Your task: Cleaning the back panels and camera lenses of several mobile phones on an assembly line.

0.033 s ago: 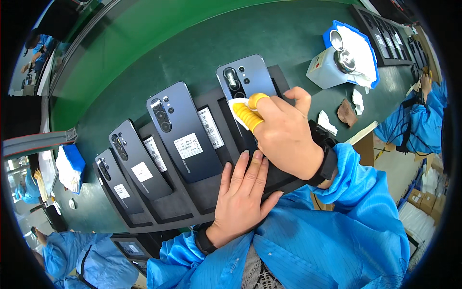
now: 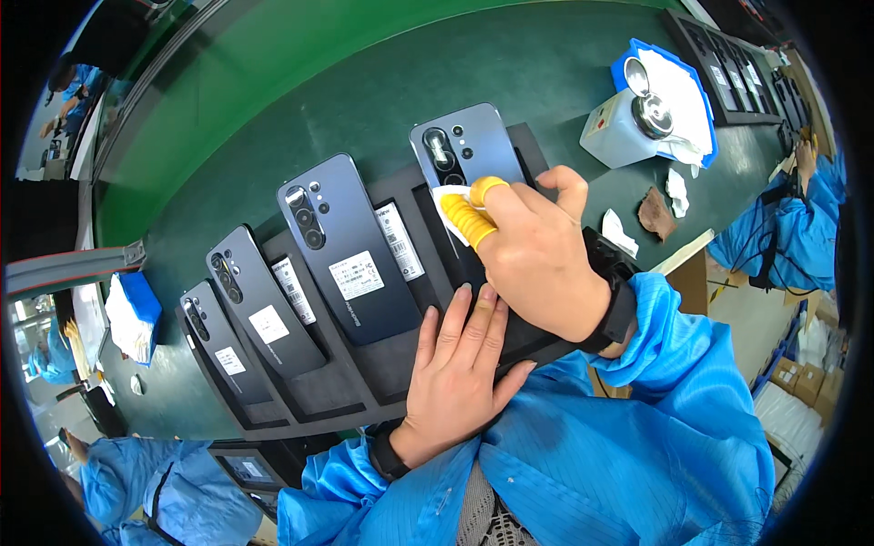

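The right hand (image 2: 537,259), its grip clenched on a white cloth (image 2: 448,198), presses the rightmost dark phone (image 2: 464,150) in the black tray (image 2: 364,382); the left hand (image 2: 455,364) lies flat, released. The phone's lower half is hidden.

R hand (image 2: 537,259) w/ yellow finger cots presses white wipe (image 2: 452,202) on dark phone (image 2: 464,146); L hand (image 2: 460,369) flat on black tray (image 2: 350,391).

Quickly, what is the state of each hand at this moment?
Left hand: open, flat on the black tray, holding nothing.
Right hand: closed on a white cloth, pressed to the rightmost phone.
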The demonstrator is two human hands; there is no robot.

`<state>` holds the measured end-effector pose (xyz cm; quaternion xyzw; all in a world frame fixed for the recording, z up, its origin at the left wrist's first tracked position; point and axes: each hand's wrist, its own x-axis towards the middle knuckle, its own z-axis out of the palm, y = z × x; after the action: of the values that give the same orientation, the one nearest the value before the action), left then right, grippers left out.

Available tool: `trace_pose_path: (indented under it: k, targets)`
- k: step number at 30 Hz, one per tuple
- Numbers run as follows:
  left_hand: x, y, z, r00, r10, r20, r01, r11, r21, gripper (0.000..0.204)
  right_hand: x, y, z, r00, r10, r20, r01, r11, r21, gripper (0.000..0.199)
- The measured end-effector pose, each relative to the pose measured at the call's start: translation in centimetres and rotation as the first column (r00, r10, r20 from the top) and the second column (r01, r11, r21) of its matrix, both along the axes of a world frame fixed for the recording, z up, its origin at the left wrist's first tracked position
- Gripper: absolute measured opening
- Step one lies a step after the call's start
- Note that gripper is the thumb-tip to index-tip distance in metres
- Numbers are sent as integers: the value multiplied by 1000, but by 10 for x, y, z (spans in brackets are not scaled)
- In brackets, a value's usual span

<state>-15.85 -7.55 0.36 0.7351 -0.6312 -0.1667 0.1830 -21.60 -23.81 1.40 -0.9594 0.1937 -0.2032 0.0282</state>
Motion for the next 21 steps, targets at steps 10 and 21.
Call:
trace_pose_path:
  k: [10, 21]
  targets:
    - [1, 0, 1, 1000, 4, -13, -4, 1000, 11, 72, -2, 4, 9, 995, -87, -47, 90, 995, 49, 19]
    - [0, 0, 2, 1000, 0, -1, 0, 1000, 21, 73, -17, -22, 7, 983, -165, 85, 170, 984, -48, 6]
